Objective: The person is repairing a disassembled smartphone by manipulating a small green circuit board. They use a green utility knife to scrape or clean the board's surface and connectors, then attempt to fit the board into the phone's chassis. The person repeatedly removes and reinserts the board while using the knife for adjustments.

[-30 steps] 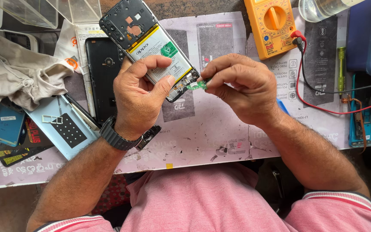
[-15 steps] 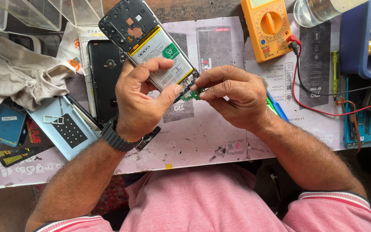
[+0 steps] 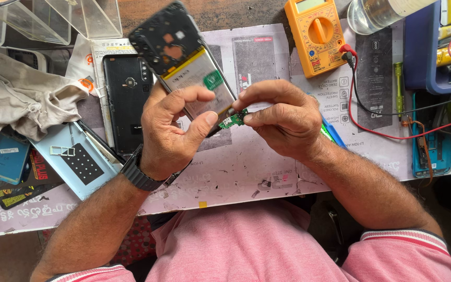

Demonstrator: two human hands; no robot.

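- Spread over the workbench is a pale printed paper mat [image 3: 267, 172], scuffed and spotted with small dark marks.
- An opened black smartphone with its back removed and a grey battery exposed [image 3: 186, 65] is held tilted above the mat by the left hand [image 3: 170, 133]; the fingers are curled round its lower end, and it looks blurred.
- A small green circuit board [image 3: 233, 120] is pinched between the thumb and fingertips of the right hand [image 3: 283, 120], touching the left thumb at the phone's lower edge.
- A black wristwatch [image 3: 139, 175] is worn on the left wrist.
- A black phone back cover [image 3: 126, 99] lies flat just left of the hands.
- An orange multimeter [image 3: 314, 34] with red and black leads is seen at the mat's far edge.
- A crumpled beige cloth [image 3: 22, 99] is heaped at the far left.
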